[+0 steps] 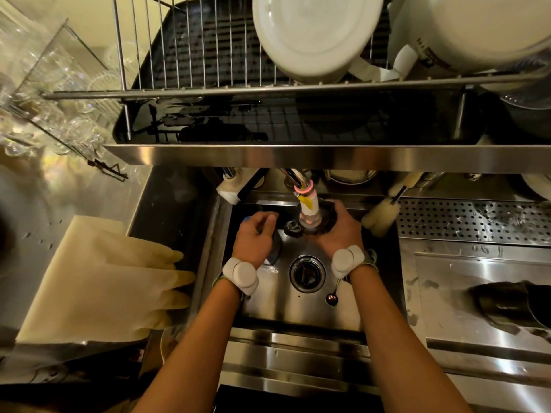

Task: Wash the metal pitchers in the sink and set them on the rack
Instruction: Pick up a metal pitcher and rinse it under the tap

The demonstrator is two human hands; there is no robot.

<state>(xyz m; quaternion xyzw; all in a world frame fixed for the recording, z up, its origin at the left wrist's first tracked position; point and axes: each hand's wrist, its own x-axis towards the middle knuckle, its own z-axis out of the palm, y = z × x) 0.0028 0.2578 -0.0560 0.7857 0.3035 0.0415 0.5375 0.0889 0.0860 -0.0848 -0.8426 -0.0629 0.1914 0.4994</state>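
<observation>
Both hands are down in the steel sink (298, 314). My right hand (338, 234) grips a dark round pitcher (328, 214), held directly under the faucet head (309, 208); its inside is mostly hidden by the nozzle. My left hand (255, 235) is closed over a shiny metal vessel (273, 251) at the sink's left side, and a bit of something blue (246, 219) shows beyond the knuckles. The wire drying rack (208, 55) with its black tray sits on the shelf above the sink.
White bowls (313, 34) fill the rack's right half. Pale rubber gloves (104, 278) lie on the left counter and glassware (59, 84) stands at upper left. A spoon (332, 298) lies by the drain (307, 274). A bottle brush (383, 214) and a dark vessel (512, 305) are on the right.
</observation>
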